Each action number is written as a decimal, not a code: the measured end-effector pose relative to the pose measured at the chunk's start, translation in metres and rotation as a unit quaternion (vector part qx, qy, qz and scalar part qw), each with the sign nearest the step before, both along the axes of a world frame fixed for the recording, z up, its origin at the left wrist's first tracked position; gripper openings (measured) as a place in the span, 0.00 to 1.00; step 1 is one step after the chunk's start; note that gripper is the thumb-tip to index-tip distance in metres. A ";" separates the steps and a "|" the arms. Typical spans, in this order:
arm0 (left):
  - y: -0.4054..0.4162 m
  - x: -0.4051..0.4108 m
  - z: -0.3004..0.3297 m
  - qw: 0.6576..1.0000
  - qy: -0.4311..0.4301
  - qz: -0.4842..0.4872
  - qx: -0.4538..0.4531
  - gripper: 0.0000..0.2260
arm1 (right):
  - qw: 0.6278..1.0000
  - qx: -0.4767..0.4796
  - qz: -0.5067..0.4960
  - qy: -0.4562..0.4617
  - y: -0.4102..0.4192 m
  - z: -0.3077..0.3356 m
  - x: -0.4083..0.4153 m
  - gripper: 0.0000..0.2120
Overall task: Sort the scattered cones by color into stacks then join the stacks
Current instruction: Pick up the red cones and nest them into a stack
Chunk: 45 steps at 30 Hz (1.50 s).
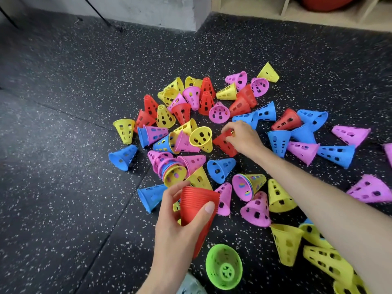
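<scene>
Step in hand: colour sorting, red pass; joining of stacks not yet begun.

1. Left hand (180, 217). Grip closed round a red stack (197, 211) of nested cones, thumb across the near wall, fingers behind; wide rims turned up and away from the person. The stack is held clear of the floor.

2. Green cone (224, 266). Just right of and below the left grip, nearer the person, lying with its open mouth upward. The only green piece visible; whether more are nested inside cannot be told.

3. Loose red cone (224, 143). On its side on the speckled rubber floor (63, 187), beyond the left grip and directly under the right one.

4. Right hand (241, 136). Arm stretched out over the pile; fingers curled onto the loose red cone, thumb and fingertips pinching its wall near the narrow end. The cone appears to lie on the floor yet.

5. Remaining scatter. Yellow, pink, blue and red cones lie mixed all round the right grip, several nested in odd colours. More red ones (206, 96) sit beyond it, another red (286, 120) to its right among blue cones.

Next move, as judged: lift the pinched cone free of its neighbours, bring it back toward the left grip, turn it to match the stack and seat it on the stack's end. Reds farther out will need a longer reach.
</scene>
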State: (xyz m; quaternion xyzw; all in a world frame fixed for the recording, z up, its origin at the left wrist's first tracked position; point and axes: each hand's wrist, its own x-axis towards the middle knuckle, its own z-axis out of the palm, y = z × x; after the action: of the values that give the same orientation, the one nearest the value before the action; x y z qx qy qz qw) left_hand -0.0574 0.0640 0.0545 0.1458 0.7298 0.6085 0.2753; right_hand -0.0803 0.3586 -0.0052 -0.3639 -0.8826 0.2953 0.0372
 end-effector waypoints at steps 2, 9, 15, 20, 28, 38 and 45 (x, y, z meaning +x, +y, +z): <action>-0.001 0.001 0.000 1.000 0.012 -0.007 -0.001 0.24 | 1.000 0.024 -0.006 0.004 -0.004 0.003 0.008 0.06; -0.005 0.001 0.002 0.999 0.038 -0.029 0.004 0.24 | 0.995 0.005 -0.028 0.091 -0.025 0.052 0.054 0.03; -0.005 0.008 0.011 0.995 0.080 -0.049 0.031 0.25 | 0.978 -0.084 -0.025 0.188 -0.065 0.124 0.099 0.03; -0.003 0.028 0.022 0.986 0.134 -0.087 0.054 0.28 | 0.980 -0.092 0.004 0.177 -0.102 0.148 0.132 0.03; -0.005 0.043 0.034 0.972 0.182 -0.138 0.055 0.30 | 0.977 -0.135 0.037 0.161 -0.132 0.147 0.178 0.04; -0.004 0.048 0.040 0.964 0.199 -0.169 0.046 0.26 | 0.975 -0.149 0.064 0.152 -0.139 0.137 0.186 0.08; -0.002 0.046 0.033 0.965 0.199 -0.166 0.034 0.25 | 0.959 -0.205 0.087 0.178 -0.136 0.129 0.189 0.11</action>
State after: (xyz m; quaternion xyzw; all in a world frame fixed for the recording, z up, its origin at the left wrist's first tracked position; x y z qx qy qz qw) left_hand -0.0116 0.0620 0.0878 0.3927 0.7139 0.5376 0.2168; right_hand 0.1089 0.2229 0.1234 -0.2267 -0.8107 0.5319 0.0924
